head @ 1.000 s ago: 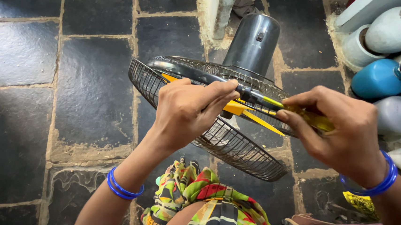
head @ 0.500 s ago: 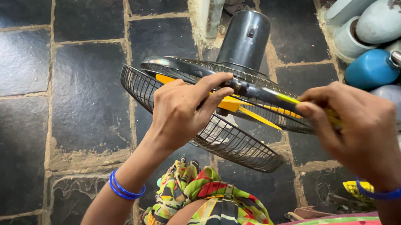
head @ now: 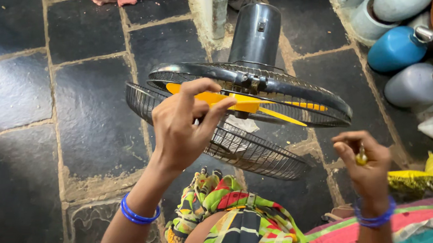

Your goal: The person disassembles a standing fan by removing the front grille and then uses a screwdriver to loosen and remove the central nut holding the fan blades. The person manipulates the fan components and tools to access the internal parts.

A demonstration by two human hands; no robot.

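Right hand (head: 364, 159) withdrawn — fan (head: 241, 109) grille gaping.

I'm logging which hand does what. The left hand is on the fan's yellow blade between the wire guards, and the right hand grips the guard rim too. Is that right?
Not quite. The head view shows the left hand on the yellow blade between the guards, but the right hand is off the fan, raised beside it and pinching a small yellowish piece.

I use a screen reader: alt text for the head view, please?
A left hand grips the yellow plastic blade inside a black wire-caged fan on a dark stone floor. The right hand pinches a small yellowish object beside it.
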